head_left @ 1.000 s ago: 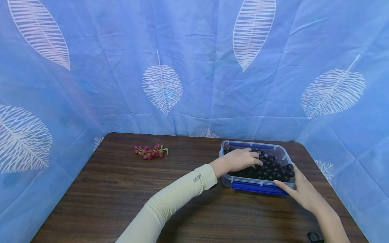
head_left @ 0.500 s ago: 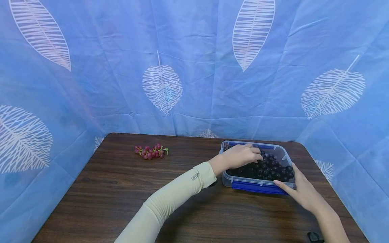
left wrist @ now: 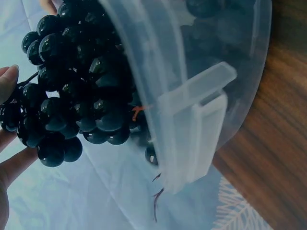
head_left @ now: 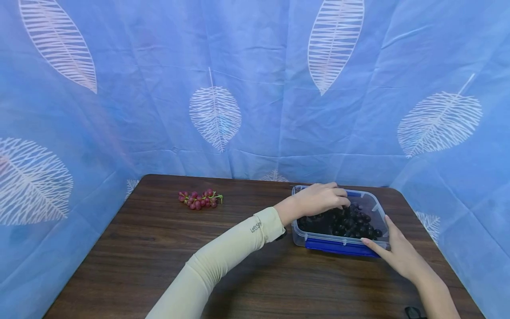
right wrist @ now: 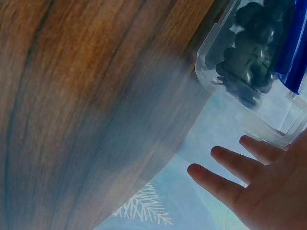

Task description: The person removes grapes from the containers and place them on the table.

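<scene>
My left hand (head_left: pixel 318 199) is over the left and middle part of a clear plastic container (head_left: pixel 376 206) with blue clips. Its fingers pinch the stem end of a bunch of black grapes (head_left: pixel 354 223). In the left wrist view the bunch (left wrist: pixel 79 81) hangs at the container's rim, thumb and fingers around its end; whether its lower part still rests inside I cannot tell. My right hand (head_left: pixel 402 250) steadies the container's front right corner, thumb on the front rim. Its other fingers stretch out straight and spread in the right wrist view.
A small bunch of red grapes (head_left: pixel 199 200) with a green stem lies at the back left of the dark wooden table (head_left: pixel 159 257). A blue curtain (head_left: pixel 263 110) with white leaf prints hangs behind. A dark object (head_left: pixel 413 312) lies by the right forearm.
My left hand has risen a little and moved slightly right, drawing up the black grapes, which now cover less of the container's right side. The right hand stays at the corner.
</scene>
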Motion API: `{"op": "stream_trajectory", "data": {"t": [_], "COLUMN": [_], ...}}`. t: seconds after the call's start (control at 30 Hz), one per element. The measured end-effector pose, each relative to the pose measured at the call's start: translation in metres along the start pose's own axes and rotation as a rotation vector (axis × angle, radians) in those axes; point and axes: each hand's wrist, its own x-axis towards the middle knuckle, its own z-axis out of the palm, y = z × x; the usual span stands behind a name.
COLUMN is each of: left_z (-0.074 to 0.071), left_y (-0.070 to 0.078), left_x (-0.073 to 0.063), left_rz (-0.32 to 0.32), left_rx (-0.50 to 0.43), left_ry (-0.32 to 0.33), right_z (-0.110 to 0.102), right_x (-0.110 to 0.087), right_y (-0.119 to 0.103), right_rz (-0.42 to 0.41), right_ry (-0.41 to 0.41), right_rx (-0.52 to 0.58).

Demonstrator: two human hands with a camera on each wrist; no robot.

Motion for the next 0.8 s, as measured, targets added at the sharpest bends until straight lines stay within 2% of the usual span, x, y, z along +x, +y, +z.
{"op": "stream_trajectory", "data": {"t": [0.3, 0.5, 0.8], "left_z": [-0.028, -0.045, -0.063], "left_y": [-0.011, -0.018, -0.028], "left_x": [0.001, -0.004, -0.011], "left_rz": [-0.025, -0.048, -0.064], "left_rx": [0.032, 0.047, 0.078], "left_ry": [0.054, 0.052, 0.076], "right_z": [0.0, 0.0, 0.001], "right_x": [0.002, 0.003, 0.002], "right_y": [0.004, 0.006, 0.005], "right_rz": [-0.027, -0.026, -0.025], "right_ry": [-0.001, -0.012, -0.015], "right_rx": [0.003, 0.001, -0.001]}}
